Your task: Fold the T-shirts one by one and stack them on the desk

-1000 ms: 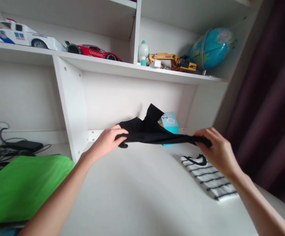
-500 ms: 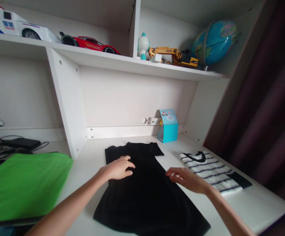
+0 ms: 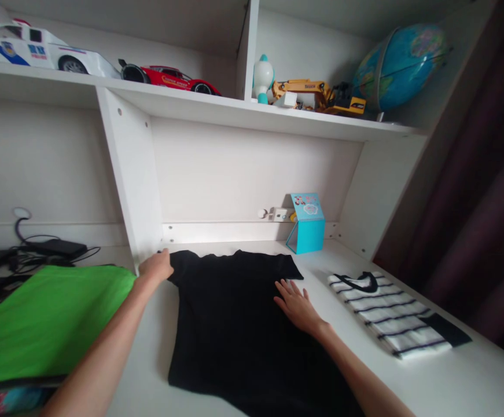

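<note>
A black T-shirt [image 3: 234, 324] lies spread flat on the white desk [image 3: 442, 382]. My left hand [image 3: 156, 267] is closed on the shirt's left sleeve at its far left corner, near the shelf upright. My right hand [image 3: 297, 304] lies flat with fingers stretched out on the shirt's right side, just below the right sleeve. Both forearms reach in from the bottom edge.
A folded striped shirt [image 3: 390, 318] lies to the right. A green cloth [image 3: 47, 318] covers the left. A teal box [image 3: 308, 231] stands at the back wall. Cables [image 3: 39, 252] sit far left. Toy cars [image 3: 43, 52], an excavator [image 3: 316, 95] and a globe [image 3: 401, 66] fill the shelf above.
The black shirt went from held up in both hands to spread on the desk. My left hand moved out to the left sleeve; my right hand pressed flat on the right side.
</note>
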The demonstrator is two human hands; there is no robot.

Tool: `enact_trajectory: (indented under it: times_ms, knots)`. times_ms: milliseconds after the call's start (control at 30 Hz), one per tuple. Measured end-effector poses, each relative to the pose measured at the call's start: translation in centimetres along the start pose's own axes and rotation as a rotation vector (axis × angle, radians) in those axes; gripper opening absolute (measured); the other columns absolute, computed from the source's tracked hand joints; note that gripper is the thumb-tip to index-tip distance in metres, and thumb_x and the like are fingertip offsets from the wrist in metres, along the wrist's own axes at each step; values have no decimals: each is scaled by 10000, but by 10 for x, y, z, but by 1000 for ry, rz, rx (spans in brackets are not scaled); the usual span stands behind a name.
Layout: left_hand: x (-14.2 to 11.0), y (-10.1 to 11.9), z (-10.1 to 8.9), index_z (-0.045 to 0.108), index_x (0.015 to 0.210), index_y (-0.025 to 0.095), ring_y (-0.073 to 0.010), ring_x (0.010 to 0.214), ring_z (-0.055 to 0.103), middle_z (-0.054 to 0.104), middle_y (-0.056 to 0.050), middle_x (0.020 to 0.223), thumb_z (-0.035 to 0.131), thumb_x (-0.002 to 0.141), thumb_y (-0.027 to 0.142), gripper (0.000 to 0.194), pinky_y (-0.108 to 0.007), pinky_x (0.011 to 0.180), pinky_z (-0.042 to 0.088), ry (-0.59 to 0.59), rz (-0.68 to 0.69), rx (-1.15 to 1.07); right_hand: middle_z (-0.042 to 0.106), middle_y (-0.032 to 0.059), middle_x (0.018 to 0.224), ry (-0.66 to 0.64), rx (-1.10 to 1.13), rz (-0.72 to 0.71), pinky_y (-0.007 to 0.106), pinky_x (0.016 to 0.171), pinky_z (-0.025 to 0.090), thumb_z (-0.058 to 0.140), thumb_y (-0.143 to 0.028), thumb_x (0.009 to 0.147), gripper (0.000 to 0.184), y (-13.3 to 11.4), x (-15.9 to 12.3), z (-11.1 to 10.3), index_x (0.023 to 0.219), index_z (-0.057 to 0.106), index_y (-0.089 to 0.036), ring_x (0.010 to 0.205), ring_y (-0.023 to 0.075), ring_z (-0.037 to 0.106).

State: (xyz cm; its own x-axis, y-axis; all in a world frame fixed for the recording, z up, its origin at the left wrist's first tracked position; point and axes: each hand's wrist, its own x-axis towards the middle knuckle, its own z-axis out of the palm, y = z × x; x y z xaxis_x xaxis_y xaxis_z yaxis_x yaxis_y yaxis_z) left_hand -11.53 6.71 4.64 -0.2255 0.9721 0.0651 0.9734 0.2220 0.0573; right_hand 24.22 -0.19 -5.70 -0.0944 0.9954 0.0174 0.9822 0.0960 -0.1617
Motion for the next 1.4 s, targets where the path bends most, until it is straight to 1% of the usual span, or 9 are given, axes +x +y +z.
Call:
enact_trajectory:
  times_ms: [100, 200, 300, 600, 733, 867, 1033, 1233, 1400]
  knots:
    - [4, -10, -5, 497, 1128, 113, -335, 1035, 510, 528, -193, 1137, 458, 729, 136, 401, -406, 734, 455, 22, -27, 77, 248, 77, 1428, -8, -40, 10, 522, 1023, 159, 265, -404, 898, 524, -4, -1, -2, 1369, 274, -174, 1323, 276, 108]
    - [-1, 14, 17, 500, 1165, 121, -278, 1087, 485, 501, -167, 1204, 386, 811, 216, 384, -388, 849, 412, 92, 280, -20, 294, 117, 1404, -9, -75, 23, 515, 1026, 143, 301, -389, 889, 534, -11, -2, -3, 1358, 303, -133, 1318, 294, 117]
    - [-8, 44, 53, 422, 1277, 167, -281, 1243, 329, 370, -139, 1359, 341, 851, 412, 498, -435, 979, 291, -92, 537, -116, 306, 135, 1395, -12, -90, 55, 523, 1015, 159, 325, -437, 876, 572, -11, -3, -3, 1355, 309, -125, 1309, 327, 128]
    - [14, 69, 110, 227, 1373, 299, -289, 1329, 76, 138, -59, 1459, 119, 825, 639, 654, -561, 1003, 113, -82, 536, -156, 318, 182, 1372, 69, -76, 115, 523, 980, 214, 348, -345, 889, 487, -34, 0, -45, 1314, 360, -109, 1273, 341, 228]
    - [20, 71, 114, 239, 1368, 303, -295, 1326, 92, 152, -61, 1456, 134, 822, 644, 652, -572, 996, 121, -59, 549, -157, 580, 15, 1037, 44, 67, -432, 227, 826, 410, 486, -405, 838, 308, -105, -53, -55, 1099, 512, -244, 953, 141, 539]
    - [16, 69, 114, 301, 1347, 291, -281, 1326, 113, 201, -61, 1444, 178, 832, 623, 625, -553, 1009, 131, -36, 555, -222, 583, 30, 807, 57, -110, -823, 267, 553, 468, 633, -368, 732, 256, -151, -97, -29, 875, 555, -170, 744, 199, 562]
    - [14, 62, 101, 501, 1208, 265, -195, 1225, 380, 492, -16, 1282, 277, 871, 455, 447, -408, 1044, 210, 27, 608, -473, 570, 40, 837, 106, -3, -719, 242, 599, 458, 485, 0, 723, 201, -149, -90, -18, 830, 535, -162, 766, 174, 547]
    - [24, 46, 84, 615, 1071, 207, -166, 1092, 520, 612, -5, 1131, 405, 820, 376, 368, -245, 966, 347, -69, 689, -586, 555, -43, 658, -122, 590, -419, 151, 510, 408, 441, 11, 679, 235, -120, -34, -32, 770, 556, -173, 567, 74, 533]
    - [31, 36, 86, 623, 1060, 209, -171, 1073, 536, 619, -3, 1119, 414, 815, 356, 354, -243, 952, 363, -35, 659, -565, 527, 23, 751, 152, 533, -199, 241, 640, 419, 343, 2, 727, 252, -98, -7, -45, 773, 541, -146, 675, 117, 523]
